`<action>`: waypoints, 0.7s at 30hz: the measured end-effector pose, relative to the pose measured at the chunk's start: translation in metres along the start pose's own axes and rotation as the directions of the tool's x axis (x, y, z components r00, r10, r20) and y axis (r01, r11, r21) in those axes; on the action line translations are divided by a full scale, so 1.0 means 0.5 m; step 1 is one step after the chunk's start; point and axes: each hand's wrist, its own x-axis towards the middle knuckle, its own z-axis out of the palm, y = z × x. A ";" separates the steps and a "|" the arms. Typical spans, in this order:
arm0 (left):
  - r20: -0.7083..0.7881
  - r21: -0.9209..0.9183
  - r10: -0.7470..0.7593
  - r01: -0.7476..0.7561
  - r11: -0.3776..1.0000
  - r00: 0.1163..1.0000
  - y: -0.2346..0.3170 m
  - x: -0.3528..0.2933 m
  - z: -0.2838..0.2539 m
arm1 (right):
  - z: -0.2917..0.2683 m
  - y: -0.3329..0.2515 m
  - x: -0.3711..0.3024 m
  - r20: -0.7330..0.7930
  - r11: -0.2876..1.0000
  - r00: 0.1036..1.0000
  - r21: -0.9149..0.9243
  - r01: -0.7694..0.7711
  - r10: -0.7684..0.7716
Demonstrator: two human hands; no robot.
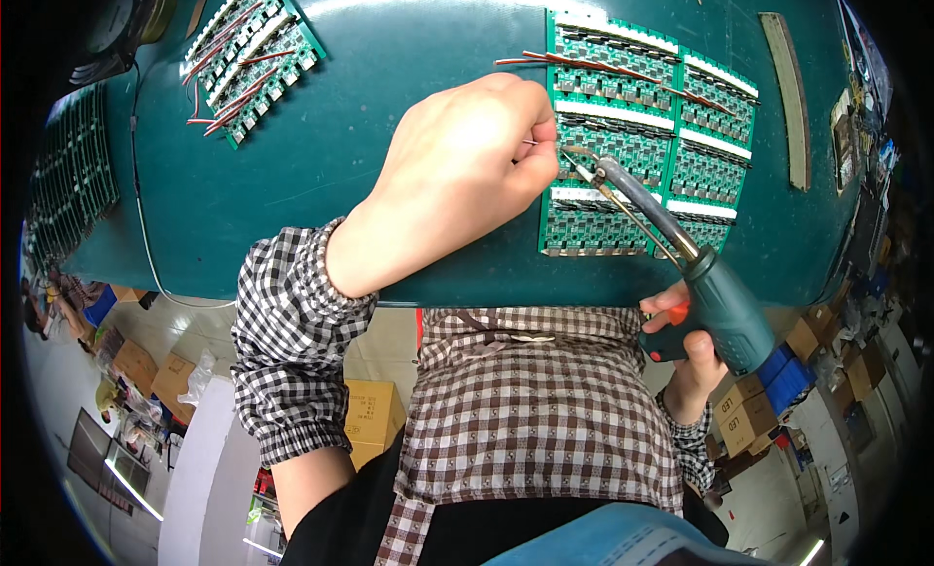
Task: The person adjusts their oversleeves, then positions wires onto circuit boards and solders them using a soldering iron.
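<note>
My left hand (467, 143) is closed in a pinch at the left edge of a green panel of circuit boards (608, 220). A thin wire (530, 142) shows between its fingers. In my right hand (696, 371) is a dark green soldering gun (730, 308) with a red trigger. Its long metal barrel slants up and left, and the tip is close to my left fingertips, over the boards. Whether tip and wire touch cannot be made out. Red and dark wires (593, 65) lie across the panel's upper rows.
More circuit boards with red wires (248, 65) lie at the far left of the green table (428, 40). A stack of boards (73, 177) stands beyond a cable (139, 191). On the right is a narrow strip (786, 99). Cardboard boxes (375, 415) sit on the floor.
</note>
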 end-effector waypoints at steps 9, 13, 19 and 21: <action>0.002 0.019 -0.001 0.001 1.000 1.000 0.000 0.002 0.002 | -0.004 0.000 -0.003 0.007 0.999 1.000 0.045 -0.026 0.026; 0.003 0.021 -0.011 0.011 1.000 1.000 0.003 0.001 -0.002 | -0.004 -0.005 -0.004 0.003 0.993 0.998 0.101 -0.068 0.068; 0.002 0.008 -0.010 0.010 1.000 1.000 0.001 0.002 0.003 | -0.004 0.000 -0.007 0.004 0.992 0.998 0.108 -0.061 0.060; 0.004 0.009 -0.015 0.015 1.000 1.000 0.003 0.002 0.001 | -0.004 0.000 -0.005 0.007 0.992 0.998 0.107 -0.061 0.060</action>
